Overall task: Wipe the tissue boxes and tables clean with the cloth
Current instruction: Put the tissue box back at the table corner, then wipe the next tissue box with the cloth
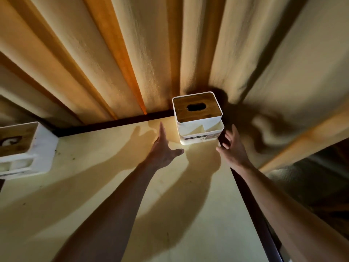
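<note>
A white tissue box [198,118] with a wooden lid and a dark oval slot stands at the far right corner of the pale table [94,186]. My left hand [162,150] reaches toward its left side, fingers straight and thumb spread, a little short of the box. My right hand [233,146] is stretched out at the box's right side, past the table edge, fingers loosely spread and holding nothing. A second white tissue box [24,150] with a wooden lid sits at the table's left edge. No cloth is in view.
Heavy beige curtains [132,53] hang right behind the table and the box. A dark table rim [251,201] runs along the right side, with a dim floor area beyond it. Small dark specks lie on the table near the left box.
</note>
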Demonstrator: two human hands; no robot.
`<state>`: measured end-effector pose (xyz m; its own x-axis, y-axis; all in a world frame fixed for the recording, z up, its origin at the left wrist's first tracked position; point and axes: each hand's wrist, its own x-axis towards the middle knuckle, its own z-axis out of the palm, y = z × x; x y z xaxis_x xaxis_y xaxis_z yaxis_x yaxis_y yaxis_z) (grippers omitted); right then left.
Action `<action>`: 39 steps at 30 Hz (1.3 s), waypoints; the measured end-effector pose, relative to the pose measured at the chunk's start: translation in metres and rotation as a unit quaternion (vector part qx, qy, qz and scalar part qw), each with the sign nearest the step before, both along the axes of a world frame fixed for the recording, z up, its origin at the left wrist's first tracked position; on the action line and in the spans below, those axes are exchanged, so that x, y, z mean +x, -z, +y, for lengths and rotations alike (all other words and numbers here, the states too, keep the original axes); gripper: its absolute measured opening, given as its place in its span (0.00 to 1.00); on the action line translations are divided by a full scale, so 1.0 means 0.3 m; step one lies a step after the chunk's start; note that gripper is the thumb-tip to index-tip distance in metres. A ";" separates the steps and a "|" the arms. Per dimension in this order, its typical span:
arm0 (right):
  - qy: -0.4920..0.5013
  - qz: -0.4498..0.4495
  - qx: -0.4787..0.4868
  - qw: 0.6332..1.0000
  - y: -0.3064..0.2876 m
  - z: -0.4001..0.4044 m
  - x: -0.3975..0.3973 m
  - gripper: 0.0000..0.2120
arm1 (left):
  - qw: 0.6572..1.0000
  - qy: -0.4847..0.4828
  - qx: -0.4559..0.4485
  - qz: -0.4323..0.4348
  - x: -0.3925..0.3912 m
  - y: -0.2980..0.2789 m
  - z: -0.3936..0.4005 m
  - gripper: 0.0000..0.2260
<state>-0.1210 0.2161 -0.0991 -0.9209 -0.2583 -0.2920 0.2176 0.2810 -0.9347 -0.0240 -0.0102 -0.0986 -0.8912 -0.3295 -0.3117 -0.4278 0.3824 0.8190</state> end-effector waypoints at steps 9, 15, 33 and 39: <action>-0.118 0.078 0.118 0.983 -0.131 -0.041 0.442 0.39 | 0.994 -0.108 -0.023 -0.011 0.499 -0.152 0.030 0.39; -0.248 0.062 0.104 0.961 -0.250 -0.234 0.719 0.41 | 0.980 -0.170 -0.068 -0.081 0.928 -0.222 -0.095 0.40; -0.340 0.085 0.146 0.925 -0.255 -1.244 1.056 0.34 | 0.965 -0.201 -0.137 -0.096 1.331 -0.219 -1.209 0.47; -0.332 0.095 0.196 0.918 -0.184 -1.491 1.007 0.37 | 0.979 -0.126 -0.113 -0.115 1.206 -0.126 -1.460 0.49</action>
